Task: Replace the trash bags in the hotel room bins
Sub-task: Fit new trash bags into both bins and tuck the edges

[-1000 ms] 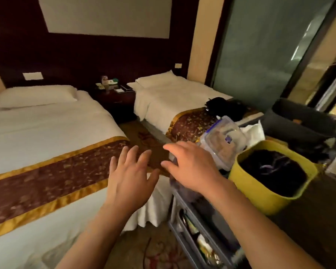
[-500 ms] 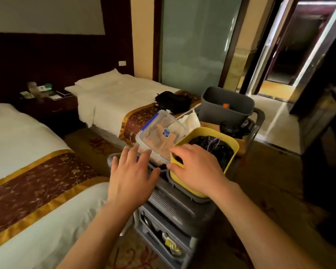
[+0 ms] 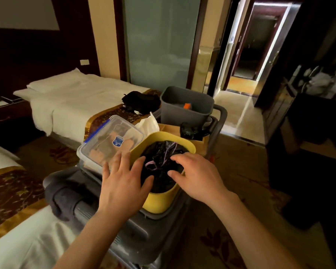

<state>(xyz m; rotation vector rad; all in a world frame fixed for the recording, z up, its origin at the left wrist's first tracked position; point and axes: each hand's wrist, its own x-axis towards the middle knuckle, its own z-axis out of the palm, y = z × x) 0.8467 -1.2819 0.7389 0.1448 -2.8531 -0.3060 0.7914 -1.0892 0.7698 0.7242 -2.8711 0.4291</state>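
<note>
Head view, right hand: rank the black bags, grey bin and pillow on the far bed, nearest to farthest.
1. Black bags, in the yellow tub, under the fingers of the right hand.
2. Grey bin, at the far end of the cart, beyond the tub.
3. Pillow, at the head of the far bed, far left.

The left forearm (image 3: 89,235) and right forearm (image 3: 246,226) rise from the lower edge of the view, angled toward each other. The left hand (image 3: 122,183) lies palm down, fingers straight and spread, thumb out to the right. The right hand (image 3: 198,177) (palm down too) has fingers lightly bent, pointing left, gripping nothing.
</note>
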